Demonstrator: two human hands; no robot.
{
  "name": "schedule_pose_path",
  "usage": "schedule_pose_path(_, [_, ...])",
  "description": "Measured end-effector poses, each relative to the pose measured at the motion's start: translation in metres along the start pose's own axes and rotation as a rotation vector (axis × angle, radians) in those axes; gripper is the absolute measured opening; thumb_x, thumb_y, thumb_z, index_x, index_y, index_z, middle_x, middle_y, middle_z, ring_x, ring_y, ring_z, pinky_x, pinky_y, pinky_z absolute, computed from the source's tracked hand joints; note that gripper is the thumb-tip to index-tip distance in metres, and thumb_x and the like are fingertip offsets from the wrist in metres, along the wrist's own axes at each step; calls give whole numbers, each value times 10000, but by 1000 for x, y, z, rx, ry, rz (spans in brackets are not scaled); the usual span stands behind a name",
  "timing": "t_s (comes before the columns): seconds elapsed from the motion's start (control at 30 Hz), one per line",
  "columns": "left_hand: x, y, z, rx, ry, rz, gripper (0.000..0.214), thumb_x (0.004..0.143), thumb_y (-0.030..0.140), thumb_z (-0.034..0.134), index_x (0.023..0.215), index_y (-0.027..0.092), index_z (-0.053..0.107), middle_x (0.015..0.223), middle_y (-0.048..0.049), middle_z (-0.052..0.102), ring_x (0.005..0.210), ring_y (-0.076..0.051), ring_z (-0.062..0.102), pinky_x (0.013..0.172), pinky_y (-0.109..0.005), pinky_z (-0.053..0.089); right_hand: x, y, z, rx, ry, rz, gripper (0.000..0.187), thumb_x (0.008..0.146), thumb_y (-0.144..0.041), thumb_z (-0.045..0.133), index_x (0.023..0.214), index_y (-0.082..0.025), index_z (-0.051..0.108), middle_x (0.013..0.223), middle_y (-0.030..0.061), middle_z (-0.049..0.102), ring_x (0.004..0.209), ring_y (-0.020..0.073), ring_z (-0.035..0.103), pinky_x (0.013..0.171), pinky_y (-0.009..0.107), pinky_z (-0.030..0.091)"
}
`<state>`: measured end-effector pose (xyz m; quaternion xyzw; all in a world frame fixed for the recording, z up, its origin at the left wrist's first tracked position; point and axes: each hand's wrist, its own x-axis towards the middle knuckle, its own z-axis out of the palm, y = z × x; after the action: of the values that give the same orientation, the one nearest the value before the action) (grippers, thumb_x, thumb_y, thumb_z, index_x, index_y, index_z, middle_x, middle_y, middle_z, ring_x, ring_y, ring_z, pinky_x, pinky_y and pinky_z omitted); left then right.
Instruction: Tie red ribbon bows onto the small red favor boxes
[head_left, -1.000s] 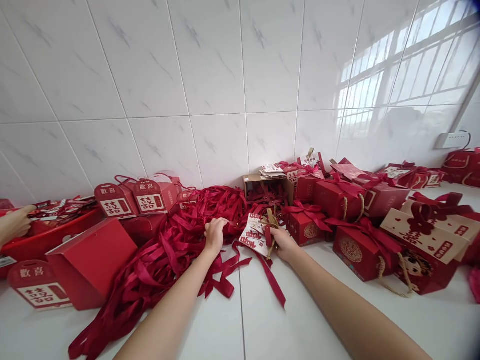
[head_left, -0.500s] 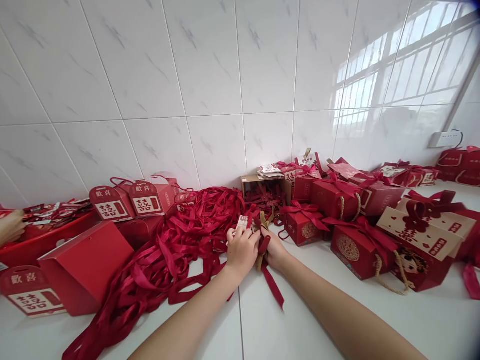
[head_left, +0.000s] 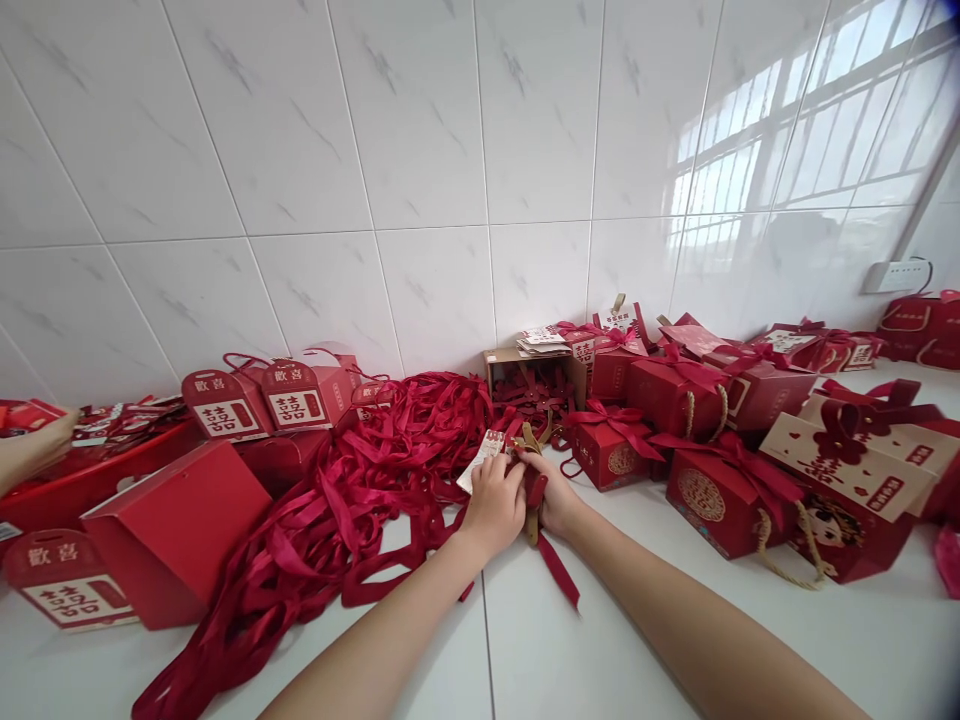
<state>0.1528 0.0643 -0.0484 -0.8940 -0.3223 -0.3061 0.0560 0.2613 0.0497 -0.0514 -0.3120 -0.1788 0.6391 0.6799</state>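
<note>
My left hand point(head_left: 495, 503) and my right hand point(head_left: 556, 492) meet at the middle of the white table, fingers closed in together. Between them is a dark-red and gold ribbon point(head_left: 535, 497), whose red tail point(head_left: 559, 572) hangs down toward me. A cream card with red print point(head_left: 484, 455) pokes out beyond my left fingers; whether they grip it is hidden. Just behind lies a small cardboard box point(head_left: 492, 378) with dark-red ribbon pieces point(head_left: 534, 388) inside. The heap of loose red ribbon point(head_left: 416, 425) spreads to the left of my hands.
Red gift boxes point(head_left: 609, 445) with bows crowd the right side. Several handled boxes point(head_left: 295, 397) and a plain red box point(head_left: 180, 540) stand left. Another person's hand point(head_left: 34, 452) is over a red basin point(head_left: 142, 462) of packets. A tiled wall point(head_left: 315, 280) closes the back.
The card beyond my left fingers now shows more of its surface. My hands stay together on the ribbon. The other person's hand has moved further in over the basin, with red packets beside it.
</note>
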Motion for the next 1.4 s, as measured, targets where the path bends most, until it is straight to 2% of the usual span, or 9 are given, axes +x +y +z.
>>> schedule_pose_path(0.13, [-2,0,7,-49,12,5,348,824,99,424,1125,158,588,1067,-138,579,976,-290,510,857,-479,428,9,1,-4,-1,52,15,138,778,-299,613,725,-172,603,570,14,657,595,175,654,535,247,500])
schedule_pose_path(0.3, [-2,-2,7,-113,71,31,391,884,191,407,1272,146,442,1218,-147,551,1121,-276,481,978,-473,386,21,-3,-14,25,127,-104,69,756,-188,664,757,-188,595,594,-13,673,574,157,656,584,250,529])
schedule_pose_path(0.5, [6,-40,8,-115,179,-158,388,908,189,347,1282,135,432,1251,-170,531,1180,-264,470,977,-469,396,30,-22,-27,98,188,-121,90,811,-130,556,829,-177,630,631,28,711,609,203,688,660,342,568])
schedule_pose_path(0.67, [8,-79,9,-74,52,-289,220,827,332,529,794,180,684,901,-91,655,915,-251,593,820,-384,476,32,-28,-31,143,201,-50,152,835,-154,506,879,-170,651,636,39,719,649,232,707,700,395,573])
schedule_pose_path(0.73, [8,-88,5,-47,5,-333,399,864,388,468,562,190,638,758,-78,646,809,-224,609,780,-346,470,31,-28,-31,154,208,-32,165,840,-158,495,891,-167,652,633,40,718,634,228,705,692,389,575])
schedule_pose_path(0.83, [7,-100,-5,22,-45,-435,492,876,374,425,438,194,560,605,-79,608,677,-212,600,701,-329,451,28,-27,-30,169,212,-25,184,852,-157,468,897,-169,646,642,40,723,620,216,703,691,377,579])
schedule_pose_path(1.0, [1,-113,-19,206,6,-652,132,741,239,553,730,143,643,870,-183,644,922,-351,561,741,-428,422,22,-29,-25,172,215,-6,180,858,-161,459,846,-170,638,634,54,722,601,227,702,695,407,581])
schedule_pose_path(1.07, [0,-112,-21,262,58,-694,207,710,192,553,893,123,621,1012,-214,602,1019,-382,502,769,-461,408,21,-29,-24,174,213,-6,181,854,-151,459,825,-170,637,646,56,725,620,226,707,709,404,582])
schedule_pose_path(1.4, [3,-98,-21,244,137,-433,295,819,131,460,1012,243,652,1130,-106,607,1148,-308,415,959,-486,269,27,-26,-30,167,195,-5,168,841,-173,481,840,-166,649,678,68,732,671,248,716,722,428,582])
